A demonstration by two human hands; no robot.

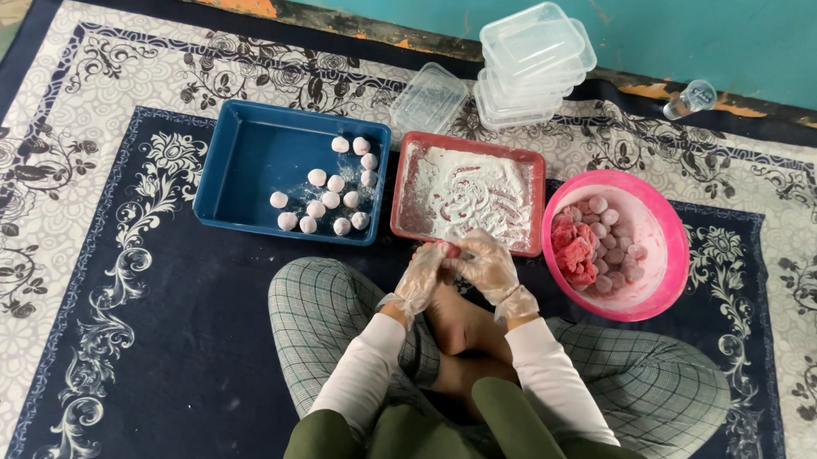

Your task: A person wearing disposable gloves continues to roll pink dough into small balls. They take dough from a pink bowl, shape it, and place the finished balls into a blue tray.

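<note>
Both my hands wear thin clear plastic gloves and meet just below the near edge of the red tray point(405, 186), which is filled with white flour. My left hand point(422, 276) and my right hand point(487, 263) pinch a small pink dough piece point(449, 250) between their fingers. To the right stands a pink bowl point(662, 230) with pink dough lumps and floured balls. To the left, a blue tray point(243, 167) holds several white floured balls point(329, 199).
Clear plastic containers point(534, 58) are stacked at the back by the teal wall, one more point(428, 98) beside them. A small clear bottle point(692, 98) lies at the back right. I sit cross-legged in checked trousers on a patterned navy and white rug point(112, 294).
</note>
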